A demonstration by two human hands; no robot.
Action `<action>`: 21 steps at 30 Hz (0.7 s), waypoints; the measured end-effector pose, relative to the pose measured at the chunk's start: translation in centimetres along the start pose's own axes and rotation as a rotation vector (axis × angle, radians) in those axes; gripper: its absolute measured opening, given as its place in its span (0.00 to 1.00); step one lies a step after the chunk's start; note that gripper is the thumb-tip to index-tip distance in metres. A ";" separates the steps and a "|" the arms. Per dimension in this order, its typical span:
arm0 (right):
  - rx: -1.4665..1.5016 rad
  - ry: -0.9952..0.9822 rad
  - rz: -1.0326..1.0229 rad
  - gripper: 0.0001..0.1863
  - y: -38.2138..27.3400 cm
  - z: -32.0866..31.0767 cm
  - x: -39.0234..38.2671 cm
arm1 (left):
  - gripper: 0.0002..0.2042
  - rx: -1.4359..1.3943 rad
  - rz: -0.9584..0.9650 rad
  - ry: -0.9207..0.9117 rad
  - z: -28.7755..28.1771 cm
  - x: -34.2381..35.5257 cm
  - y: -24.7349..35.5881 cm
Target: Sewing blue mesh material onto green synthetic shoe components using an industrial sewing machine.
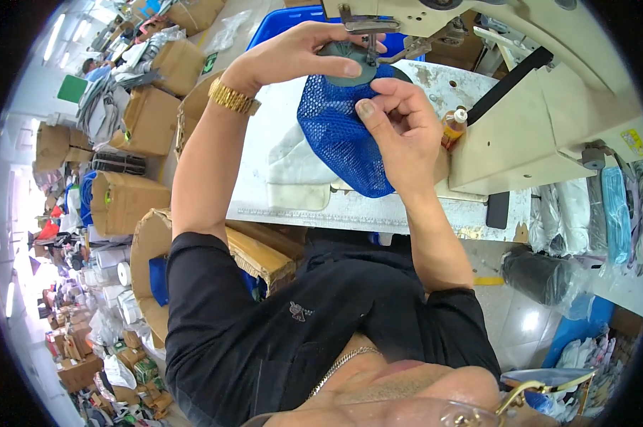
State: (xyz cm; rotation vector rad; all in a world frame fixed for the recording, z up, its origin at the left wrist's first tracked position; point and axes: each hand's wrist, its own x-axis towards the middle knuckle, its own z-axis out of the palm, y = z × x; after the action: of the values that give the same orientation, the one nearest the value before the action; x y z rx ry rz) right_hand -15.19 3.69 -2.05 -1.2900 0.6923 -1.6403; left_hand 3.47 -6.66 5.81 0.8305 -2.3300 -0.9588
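A blue mesh bag [339,132] with a dark green round end piece [350,64] hangs at the sewing machine's needle [371,51], its mesh draping toward the table's near edge. My left hand [300,53] curls around the green piece from the left, thumb laid across it and fingertips partly hidden behind the machine's presser parts. From the right, my right hand [407,121] pinches the mesh close to the green piece's rim, its thumb and forefinger bent together. Both hands are very near the needle. Whether the needle is in the fabric, I cannot tell.
The cream sewing machine [521,128] fills the right side. Beside its body stands a small bottle [454,127] with a white cap. Pale fabric pieces [293,174] lie on the white table [264,203]. Behind is a blue crate [268,27]; cardboard boxes [147,121] crowd the left.
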 end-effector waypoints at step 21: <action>-0.039 -0.092 -0.016 0.27 -0.1 -1.7 1.9 | 0.23 -0.132 -0.045 0.044 0.7 -0.3 -0.7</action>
State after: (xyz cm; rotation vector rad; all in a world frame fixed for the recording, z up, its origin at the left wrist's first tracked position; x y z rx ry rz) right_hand -16.92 1.79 -1.66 -1.3929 0.6625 -1.5771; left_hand 3.47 -6.51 4.82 0.8455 -2.1932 -1.0894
